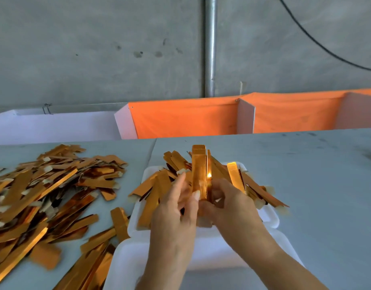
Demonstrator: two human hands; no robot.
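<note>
Gold paper box [199, 172] stands up mid-frame over the white tray [270, 216]. My left hand [178, 208] and right hand [228, 204] grip its bottom. I am folding it. Next, I think, tuck its flap in.

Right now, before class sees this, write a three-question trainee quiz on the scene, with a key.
1. True or false: the left hand and right hand are both on the upright gold box.
2. The big pile of flat gold strips lies: A) left of the white tray, B) right of it, C) on the floor.
3. Fill in: the cloth behind the table is ____.
Key: 1 true; 2 A; 3 orange.
</note>
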